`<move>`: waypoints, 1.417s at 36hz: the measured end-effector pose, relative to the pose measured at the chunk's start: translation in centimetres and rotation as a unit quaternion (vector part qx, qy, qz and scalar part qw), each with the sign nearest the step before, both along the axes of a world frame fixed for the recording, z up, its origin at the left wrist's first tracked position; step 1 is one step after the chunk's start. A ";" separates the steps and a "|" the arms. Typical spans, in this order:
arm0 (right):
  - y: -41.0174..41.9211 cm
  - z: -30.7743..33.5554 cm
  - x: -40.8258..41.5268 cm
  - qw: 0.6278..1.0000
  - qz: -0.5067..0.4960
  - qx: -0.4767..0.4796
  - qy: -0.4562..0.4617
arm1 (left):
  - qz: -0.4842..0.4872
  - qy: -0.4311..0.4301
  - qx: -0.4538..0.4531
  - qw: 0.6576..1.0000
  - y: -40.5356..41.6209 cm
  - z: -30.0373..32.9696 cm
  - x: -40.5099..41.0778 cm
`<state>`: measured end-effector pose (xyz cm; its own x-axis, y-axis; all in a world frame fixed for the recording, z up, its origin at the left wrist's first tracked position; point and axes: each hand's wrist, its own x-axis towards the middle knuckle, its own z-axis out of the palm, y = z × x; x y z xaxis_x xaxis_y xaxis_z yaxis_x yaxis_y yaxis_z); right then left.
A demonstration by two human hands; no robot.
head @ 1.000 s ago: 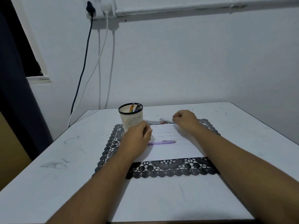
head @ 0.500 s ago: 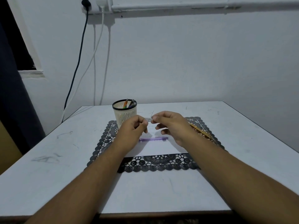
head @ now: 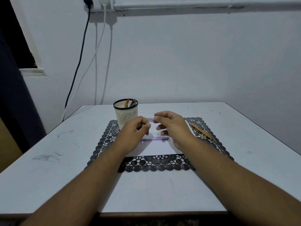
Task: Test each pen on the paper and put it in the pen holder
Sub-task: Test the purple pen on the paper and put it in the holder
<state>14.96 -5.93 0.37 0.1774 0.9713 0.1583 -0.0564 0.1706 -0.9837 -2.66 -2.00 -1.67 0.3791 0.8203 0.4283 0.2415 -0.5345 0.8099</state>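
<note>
Head view | clear pen [head: 150, 118] — pinched between left hand [head: 136, 133] and right hand [head: 172, 128]

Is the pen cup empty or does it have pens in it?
Not empty. The pen holder stands upright at the mat's far left corner, and a few pens stick up above its dark rim.

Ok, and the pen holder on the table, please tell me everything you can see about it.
The pen holder is a small round cup, cream in colour, with a black rim and thin vertical slots in its wall; it looks like plastic. It stands upright at the far left corner of the black lace mat, just behind the left hand. A few pens lean inside, one of them orange and green. Neither hand touches it.
</note>
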 end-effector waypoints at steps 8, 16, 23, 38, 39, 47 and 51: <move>0.1 0.1 -0.1 0.999 0.019 0.030 0.016 | -0.019 0.004 0.015 1.000 0.3 -0.3 0.0; 0.2 0.7 1.1 0.998 -0.020 0.044 0.049 | 0.038 0.136 0.118 0.983 0.9 -0.7 -0.3; 0.8 1.0 3.5 0.990 -0.074 0.040 0.112 | 0.081 0.301 0.157 0.937 1.0 -1.1 -0.5; 0.5 3.2 12.0 0.886 -0.179 0.109 0.414 | 0.041 0.250 0.161 0.954 1.5 -0.9 -0.5; 0.4 3.2 12.7 0.876 -0.186 0.109 0.430 | 0.038 0.239 0.167 0.956 1.6 -0.7 -0.4; 0.8 1.6 10.6 0.917 -0.204 0.072 0.335 | 0.052 0.200 0.142 0.968 1.2 -1.0 -0.1; 0.9 1.4 6.1 0.968 -0.160 0.060 0.183 | 0.053 0.192 0.133 0.971 1.0 -0.7 -0.1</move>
<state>21.03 -5.06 1.74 0.5317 0.8359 0.1361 -0.3231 0.3487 -0.8798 -2.78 -0.96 -2.39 0.4717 0.7430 0.4748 0.5635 -0.6682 0.4858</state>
